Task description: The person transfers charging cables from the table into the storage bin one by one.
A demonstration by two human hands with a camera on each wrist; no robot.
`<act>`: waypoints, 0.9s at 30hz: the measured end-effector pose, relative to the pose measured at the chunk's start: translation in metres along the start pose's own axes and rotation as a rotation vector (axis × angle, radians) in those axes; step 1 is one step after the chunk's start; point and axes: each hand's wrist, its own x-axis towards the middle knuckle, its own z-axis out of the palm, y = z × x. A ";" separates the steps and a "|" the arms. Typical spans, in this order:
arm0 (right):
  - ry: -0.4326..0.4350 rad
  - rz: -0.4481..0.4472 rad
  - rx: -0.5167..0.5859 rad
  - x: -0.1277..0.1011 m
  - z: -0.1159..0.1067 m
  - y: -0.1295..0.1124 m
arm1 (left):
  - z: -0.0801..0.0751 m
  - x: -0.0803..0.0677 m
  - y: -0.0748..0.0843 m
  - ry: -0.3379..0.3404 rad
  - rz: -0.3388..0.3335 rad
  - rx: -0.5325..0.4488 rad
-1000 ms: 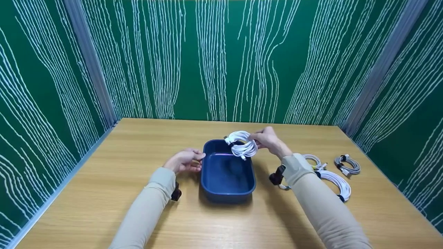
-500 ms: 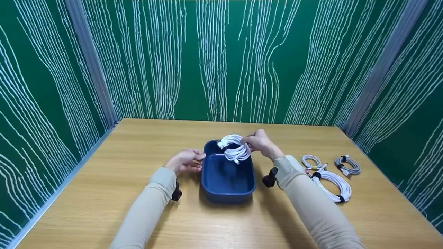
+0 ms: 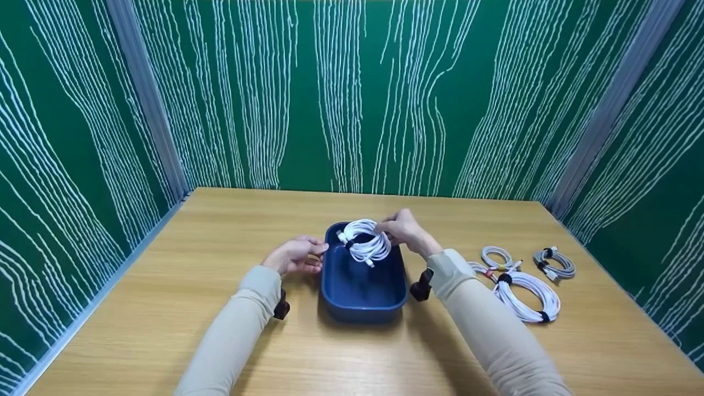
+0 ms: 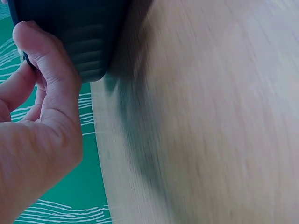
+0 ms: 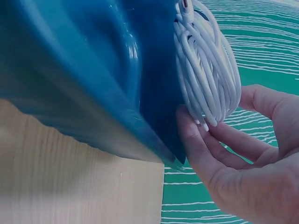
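A coiled white cable [image 3: 367, 242] with a black strap hangs over the far part of a dark blue bin [image 3: 365, 306]. My right hand [image 3: 406, 230] pinches the coil by its right side, above the bin's far right corner. In the right wrist view the white coil [image 5: 208, 65] sits between thumb and fingers, close beside the bin wall [image 5: 103, 102]. At the bin's left rim, my left hand [image 3: 297, 255] grips the edge. The left wrist view shows thumb and fingers [image 4: 51, 60] pinching that rim, with the ribbed wall [image 4: 84, 42] beneath.
To the right on the wooden table [image 3: 220, 231] lie a large white cable coil [image 3: 544, 294], a small pale coil with a yellow tie [image 3: 496, 256], a grey coil [image 3: 558, 263] and a cable with a red tie [image 3: 487, 271]. A green wall [image 3: 297, 110] stands behind.
My right hand has carried the white cable coil leftward and slightly lower, from the bin's far right corner to over its interior. The left hand stays on the rim.
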 end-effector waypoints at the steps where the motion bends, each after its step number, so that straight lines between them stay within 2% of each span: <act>1: -0.002 -0.002 -0.003 0.000 0.001 0.000 | 0.000 0.000 0.000 0.004 -0.001 -0.001; 7: 0.022 -0.072 -0.092 -0.005 -0.003 -0.005 | 0.001 0.001 0.001 0.011 -0.002 0.005; 11: 0.092 -0.129 -0.141 -0.009 -0.016 -0.010 | 0.000 0.001 0.001 0.013 -0.004 0.008; 15: 0.109 -0.157 -0.136 -0.014 -0.035 -0.009 | -0.002 0.000 0.000 0.016 -0.001 0.007; 22: 0.090 -0.170 -0.158 -0.028 -0.070 0.011 | -0.004 0.000 -0.001 -0.003 0.011 0.018; 27: 0.052 -0.191 -0.257 -0.037 -0.092 0.031 | -0.002 0.001 -0.001 -0.009 0.012 0.029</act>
